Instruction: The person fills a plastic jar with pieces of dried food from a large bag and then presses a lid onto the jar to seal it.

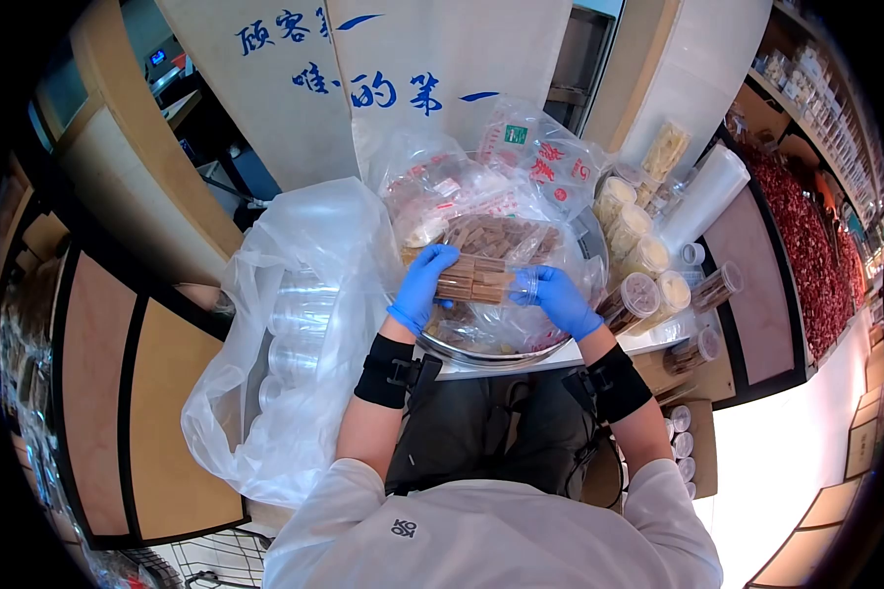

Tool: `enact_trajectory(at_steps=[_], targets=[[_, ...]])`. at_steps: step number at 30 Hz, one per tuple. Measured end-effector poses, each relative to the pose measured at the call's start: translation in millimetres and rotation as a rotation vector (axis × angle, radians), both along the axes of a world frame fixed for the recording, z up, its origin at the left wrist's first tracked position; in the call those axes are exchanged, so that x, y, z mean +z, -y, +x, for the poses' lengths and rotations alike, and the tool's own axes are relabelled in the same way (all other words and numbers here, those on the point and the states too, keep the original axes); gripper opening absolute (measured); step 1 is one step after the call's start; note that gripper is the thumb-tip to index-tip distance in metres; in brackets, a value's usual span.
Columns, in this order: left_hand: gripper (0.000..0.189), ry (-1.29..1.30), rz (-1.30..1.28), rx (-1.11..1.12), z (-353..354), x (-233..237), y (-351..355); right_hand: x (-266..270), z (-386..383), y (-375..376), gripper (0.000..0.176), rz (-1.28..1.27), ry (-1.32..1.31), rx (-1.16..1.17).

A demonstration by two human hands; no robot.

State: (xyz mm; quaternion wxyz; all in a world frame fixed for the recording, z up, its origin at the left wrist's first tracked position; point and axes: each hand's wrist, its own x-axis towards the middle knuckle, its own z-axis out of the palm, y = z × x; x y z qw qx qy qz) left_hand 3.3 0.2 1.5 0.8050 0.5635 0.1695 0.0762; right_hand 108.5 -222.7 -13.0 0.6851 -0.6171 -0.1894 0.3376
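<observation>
Head view: a translucent plastic bag (216, 417) of clear containers (301, 316) lies beside the left edge of the metal basin (491, 359). The blue-gloved left hand (422, 288) clasps a clear plastic jar (483, 281) of brown sticks (462, 278), held sideways over the basin; the right hand (562, 298) pinches its right end. Lidded jars (635, 257) stand along the table's (648, 344) right edge.
</observation>
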Motion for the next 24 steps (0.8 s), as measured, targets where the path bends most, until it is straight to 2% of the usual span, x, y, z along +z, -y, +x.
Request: enact_trajectory(at_steps=[3, 5, 9, 11, 12, 14, 18, 20, 21, 23, 24], targets=[[0.023, 0.005, -0.006, -0.014, 0.6, -1.6, -0.9, 5.2, -2.9, 0.2, 0.031, -0.072, 0.089, 0.009], [0.023, 0.008, -0.008, -0.022, 0.9, -2.4, -1.3, 4.9, -1.9, 3.0, 0.027, -0.094, 0.202, 0.106], [0.023, 0.052, -0.081, -0.005, -0.2, -1.0, -1.8, 4.3, -0.4, 4.6, 0.029, -0.061, 0.246, 0.124], [0.023, 0.065, -0.114, 0.010, -0.6, -0.9, -3.1, 10.3, -4.9, 5.2, 0.032, 0.045, 0.210, 0.121], [0.022, 0.063, -0.108, 0.012, -0.4, -1.6, -4.0, 13.3, -8.2, 4.6, 0.032, 0.045, 0.210, 0.121], [0.022, 0.062, -0.102, 0.014, 0.6, -3.1, -6.4, 17.5, -13.5, 2.6, 0.033, -0.011, 0.379, 0.251], [0.021, 0.063, -0.127, 0.032, 0.4, -1.3, -5.1, 11.3, -8.0, 2.4, 0.032, 0.000, 0.369, 0.246], [0.021, 0.069, -0.122, 0.062, 0.8, -1.3, -4.5, -0.9, 1.8, 1.8, 0.026, 0.073, 0.290, -0.007], [0.022, 0.097, -0.173, 0.082, 1.6, -3.8, -6.3, -4.3, 5.7, 2.6, 0.026, 0.074, 0.290, -0.009], [0.024, 0.126, -0.224, 0.101, 3.3, -8.3, -10.2, -11.4, 12.3, 4.0, 0.019, 0.110, 0.079, -0.184], [0.026, 0.118, -0.245, 0.144, 4.3, -10.0, -12.3, -16.4, 13.2, 1.5, 0.019, 0.110, 0.079, -0.185]])
